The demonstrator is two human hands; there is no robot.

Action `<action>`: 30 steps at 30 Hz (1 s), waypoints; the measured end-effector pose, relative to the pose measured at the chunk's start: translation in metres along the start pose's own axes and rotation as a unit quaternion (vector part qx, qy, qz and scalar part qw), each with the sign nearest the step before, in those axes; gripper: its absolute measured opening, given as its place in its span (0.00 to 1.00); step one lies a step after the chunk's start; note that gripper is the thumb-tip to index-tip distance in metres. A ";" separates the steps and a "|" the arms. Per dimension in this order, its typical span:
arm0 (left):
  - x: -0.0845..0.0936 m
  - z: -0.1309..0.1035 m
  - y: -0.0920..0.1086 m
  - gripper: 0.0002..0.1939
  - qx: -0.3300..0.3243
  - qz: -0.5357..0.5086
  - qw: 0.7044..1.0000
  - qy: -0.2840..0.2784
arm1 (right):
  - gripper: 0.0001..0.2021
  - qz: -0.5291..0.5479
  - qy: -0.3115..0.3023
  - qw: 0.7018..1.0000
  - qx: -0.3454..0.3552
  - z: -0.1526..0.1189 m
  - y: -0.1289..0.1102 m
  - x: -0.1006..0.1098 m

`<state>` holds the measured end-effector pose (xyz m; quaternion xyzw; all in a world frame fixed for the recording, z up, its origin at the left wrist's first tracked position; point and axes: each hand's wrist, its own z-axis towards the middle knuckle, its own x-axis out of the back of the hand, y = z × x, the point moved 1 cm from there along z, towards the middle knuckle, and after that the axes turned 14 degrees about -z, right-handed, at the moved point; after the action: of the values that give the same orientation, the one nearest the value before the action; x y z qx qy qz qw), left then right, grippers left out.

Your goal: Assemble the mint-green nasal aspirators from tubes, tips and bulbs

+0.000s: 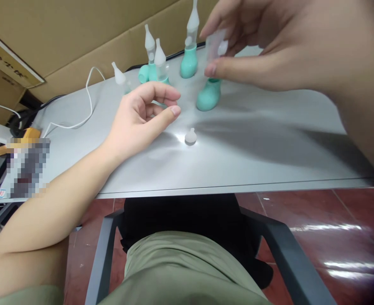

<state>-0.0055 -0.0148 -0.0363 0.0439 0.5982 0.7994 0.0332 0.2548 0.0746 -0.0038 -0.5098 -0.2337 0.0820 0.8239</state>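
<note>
In the head view, my right hand (269, 51) pinches the clear tube of a nasal aspirator between thumb and fingers. Its teal bulb (209, 95) hangs below the tube, tilted to the left; whether it touches the table I cannot tell. No white tip shows on this one. My left hand (139, 112) is over the table, fingers curled and apart, with nothing in them. A small white nozzle tip (191, 136) sits on the table in front of both hands. Another nasal aspirator (189, 61) stands upright behind, white tip on top.
More aspirators (150, 44) with white tips are grouped behind my left hand, partly hidden by it. The grey table (161, 178) backs onto cardboard (88, 29). A white cable (88, 95) crosses its left side. Chair armrests (288, 250) flank my lap.
</note>
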 end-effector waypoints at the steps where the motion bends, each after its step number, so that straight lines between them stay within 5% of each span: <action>1: 0.000 0.000 0.000 0.19 0.005 0.001 1.000 -0.004 | 0.25 -0.114 0.013 0.993 0.037 0.001 0.001 -0.001; 4: 0.000 0.000 0.001 0.19 0.014 -0.007 1.000 -0.012 | 0.23 -0.309 0.018 0.944 0.110 0.002 0.004 -0.003; 12: 0.008 0.004 -0.010 0.16 0.028 -0.012 0.999 -0.026 | 0.28 -0.330 -0.006 0.921 0.205 0.004 0.015 0.006; 15: 0.009 0.007 -0.014 0.14 0.006 -0.007 0.999 -0.040 | 0.26 -0.287 0.014 0.929 0.232 -0.001 0.010 0.000; 20: 0.001 0.008 -0.007 0.18 -0.027 -0.029 0.999 -0.014 | 0.19 -0.148 0.043 0.977 0.149 -0.009 -0.008 -0.027; 25: 0.000 0.008 -0.008 0.15 0.050 -0.055 0.995 -0.068 | 0.23 -0.057 0.049 0.987 0.141 -0.008 -0.007 -0.051; 30: 0.005 0.008 -0.010 0.16 0.081 -0.044 0.991 -0.099 | 0.21 -0.027 0.030 0.993 0.111 -0.007 0.000 -0.053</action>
<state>-0.0100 -0.0036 -0.0433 0.0993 0.6557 0.7381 0.1237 0.2110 0.0491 -0.0221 -0.4113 -0.2121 0.0696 0.8837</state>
